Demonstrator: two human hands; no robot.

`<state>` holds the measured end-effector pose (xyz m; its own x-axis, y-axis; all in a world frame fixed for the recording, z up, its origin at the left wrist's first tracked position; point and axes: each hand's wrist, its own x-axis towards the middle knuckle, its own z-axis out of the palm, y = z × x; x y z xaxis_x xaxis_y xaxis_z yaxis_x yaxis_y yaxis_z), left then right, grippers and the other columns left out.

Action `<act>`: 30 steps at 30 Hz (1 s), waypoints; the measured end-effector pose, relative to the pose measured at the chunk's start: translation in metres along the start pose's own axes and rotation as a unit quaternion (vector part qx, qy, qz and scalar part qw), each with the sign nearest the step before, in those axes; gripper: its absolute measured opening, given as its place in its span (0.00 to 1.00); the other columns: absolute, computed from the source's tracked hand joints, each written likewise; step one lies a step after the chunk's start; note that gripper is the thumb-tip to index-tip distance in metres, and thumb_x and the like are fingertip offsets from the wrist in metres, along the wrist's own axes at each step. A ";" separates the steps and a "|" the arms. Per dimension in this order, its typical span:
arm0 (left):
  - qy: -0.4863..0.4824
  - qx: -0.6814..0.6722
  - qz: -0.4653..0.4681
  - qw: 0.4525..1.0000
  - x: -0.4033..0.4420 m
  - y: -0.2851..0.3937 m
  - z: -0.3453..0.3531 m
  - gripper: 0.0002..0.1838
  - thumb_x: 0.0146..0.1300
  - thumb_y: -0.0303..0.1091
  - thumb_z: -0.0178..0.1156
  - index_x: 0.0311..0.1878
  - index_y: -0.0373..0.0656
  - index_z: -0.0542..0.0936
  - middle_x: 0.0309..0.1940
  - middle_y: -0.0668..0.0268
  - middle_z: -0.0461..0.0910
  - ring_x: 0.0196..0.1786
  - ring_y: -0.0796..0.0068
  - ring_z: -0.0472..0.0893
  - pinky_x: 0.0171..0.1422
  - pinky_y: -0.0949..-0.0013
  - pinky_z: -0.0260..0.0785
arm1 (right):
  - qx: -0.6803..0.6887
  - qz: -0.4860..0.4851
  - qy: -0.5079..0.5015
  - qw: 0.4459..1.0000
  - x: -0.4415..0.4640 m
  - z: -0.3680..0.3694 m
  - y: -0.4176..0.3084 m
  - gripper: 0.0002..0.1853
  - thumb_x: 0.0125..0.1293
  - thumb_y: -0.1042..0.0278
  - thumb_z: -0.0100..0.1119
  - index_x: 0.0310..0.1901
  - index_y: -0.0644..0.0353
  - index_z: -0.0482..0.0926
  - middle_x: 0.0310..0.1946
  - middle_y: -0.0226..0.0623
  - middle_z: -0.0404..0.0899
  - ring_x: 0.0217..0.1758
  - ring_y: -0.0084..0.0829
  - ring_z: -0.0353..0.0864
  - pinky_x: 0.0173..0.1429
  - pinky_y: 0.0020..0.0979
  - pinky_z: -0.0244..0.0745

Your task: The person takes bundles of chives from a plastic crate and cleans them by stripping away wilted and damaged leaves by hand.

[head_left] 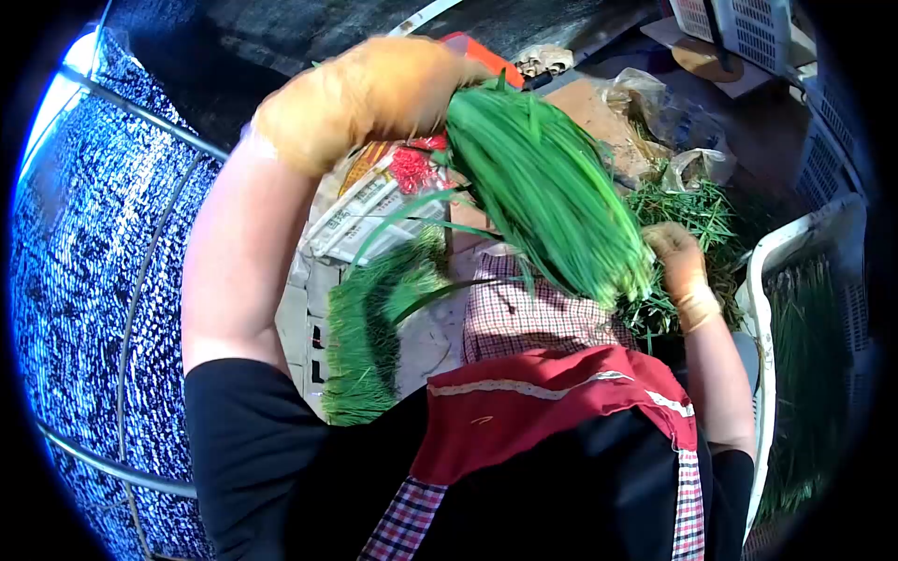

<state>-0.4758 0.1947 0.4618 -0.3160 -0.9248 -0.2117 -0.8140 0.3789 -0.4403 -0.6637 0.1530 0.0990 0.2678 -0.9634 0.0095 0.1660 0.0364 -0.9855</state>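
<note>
My left hand (pixel 402 84), in a yellow-orange glove, reaches across the top and grips a thick bunch of green chives (pixel 543 187) at its leafy end. Its fingers are partly hidden behind the leaves. The bunch slants down to the right, above my checked apron, with its pale stem ends low on the right. Beside those ends is my right hand (pixel 683 266), gloved alike, its fingers curled closed; what they hold, if anything, cannot be made out. More chives (pixel 365 327) lie in a bundle at the left.
A white crate (pixel 762 355) on the right holds more long green leaves. Loose green trimmings (pixel 692 210) are piled beyond my right hand, near a clear plastic bag (pixel 655 98). Red ties (pixel 412 168) lie near a white plastic crate (pixel 360 215). Shiny sheeting (pixel 103 309) hangs at the left.
</note>
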 end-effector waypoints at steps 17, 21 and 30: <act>-0.291 -0.696 -0.333 0.566 -0.123 0.009 0.274 0.21 0.52 0.28 0.60 0.52 0.44 0.74 0.35 0.67 0.78 0.28 0.79 0.76 0.24 0.71 0.68 | 0.313 0.068 -0.073 0.944 -0.040 0.063 -0.022 0.15 0.57 0.70 0.56 0.46 0.59 0.68 0.35 0.27 0.74 0.37 0.22 0.73 0.42 0.25 0.68; -0.253 -0.815 -0.254 0.455 -0.167 0.084 0.340 0.21 0.51 0.29 0.60 0.52 0.44 0.74 0.36 0.67 0.77 0.28 0.79 0.76 0.25 0.71 0.68 | 0.278 0.134 -0.208 0.928 -0.053 0.076 -0.038 0.18 0.54 0.72 0.62 0.47 0.64 0.71 0.27 0.26 0.74 0.26 0.17 0.71 0.30 0.18 0.66; -0.203 -0.880 -0.174 0.394 -0.177 0.109 0.358 0.22 0.51 0.29 0.61 0.52 0.44 0.74 0.37 0.67 0.77 0.30 0.79 0.76 0.27 0.71 0.67 | -0.039 -0.176 -0.103 0.978 -0.005 0.086 -0.054 0.23 0.56 0.67 0.60 0.54 0.63 0.69 0.55 0.42 0.68 0.60 0.34 0.64 0.65 0.31 0.55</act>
<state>-0.3344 0.4114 0.1392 -0.2228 -0.6942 -0.6845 0.0356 -0.7074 0.7059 -0.5923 0.1790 0.1668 0.3937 -0.8384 0.3769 0.2118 -0.3162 -0.9247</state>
